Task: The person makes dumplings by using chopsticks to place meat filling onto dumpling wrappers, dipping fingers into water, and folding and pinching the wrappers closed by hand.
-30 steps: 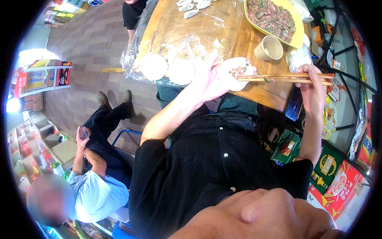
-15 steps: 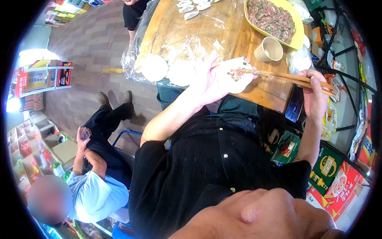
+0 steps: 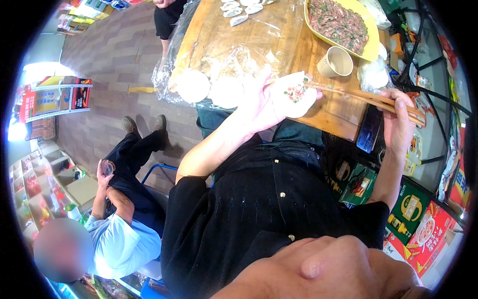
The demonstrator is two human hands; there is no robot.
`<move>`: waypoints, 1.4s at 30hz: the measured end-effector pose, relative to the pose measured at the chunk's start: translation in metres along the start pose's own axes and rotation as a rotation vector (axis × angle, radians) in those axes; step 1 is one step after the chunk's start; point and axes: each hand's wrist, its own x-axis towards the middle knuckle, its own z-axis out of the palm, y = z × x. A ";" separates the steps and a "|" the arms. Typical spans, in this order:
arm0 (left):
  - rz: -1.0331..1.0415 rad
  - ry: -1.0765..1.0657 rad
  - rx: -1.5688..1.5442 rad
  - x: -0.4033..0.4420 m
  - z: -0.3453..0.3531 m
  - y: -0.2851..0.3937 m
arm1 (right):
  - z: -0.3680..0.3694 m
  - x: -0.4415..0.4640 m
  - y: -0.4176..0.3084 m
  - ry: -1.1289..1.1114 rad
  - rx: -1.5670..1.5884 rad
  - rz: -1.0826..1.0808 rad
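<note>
A round white wrapper point(image 3: 294, 104) with a small patch of meat filling point(image 3: 297, 92) lies in my left hand point(image 3: 259, 102), held near the table's front edge. My right hand point(image 3: 398, 119) grips wooden chopsticks point(image 3: 371, 97), whose tips are beside the wrapper's right edge. Two stacks of white wrappers point(image 3: 193, 85) sit on clear plastic film to the left of my left hand. Behind the wrapper is a paper cup point(image 3: 335, 62). Beyond it, a yellow tray point(image 3: 371, 42) holds minced meat with green bits. Several folded dumplings point(image 3: 239, 20) lie at the table's far side.
The wooden table point(image 3: 328, 119) carries crumpled plastic film point(image 3: 239, 60). A phone point(image 3: 368, 128) is at its right corner. At the lower left sits a person in light blue point(image 3: 122, 239); another person's leg point(image 3: 167, 22) shows at the top. Cartons point(image 3: 408, 209) stand at the right.
The chopsticks have drawn back to the right from the middle of the wrapper, and my right hand has moved slightly right and down. The filling is now more exposed.
</note>
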 end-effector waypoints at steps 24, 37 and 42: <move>0.020 0.017 0.089 -0.003 -0.004 0.000 | 0.010 -0.003 -0.002 -0.140 -0.070 -0.123; 0.024 -0.001 0.064 -0.002 -0.005 -0.001 | 0.019 -0.002 -0.002 -0.152 -0.217 -0.219; 0.069 0.040 0.112 -0.003 -0.006 -0.003 | 0.017 -0.006 -0.004 -0.168 -0.057 -0.171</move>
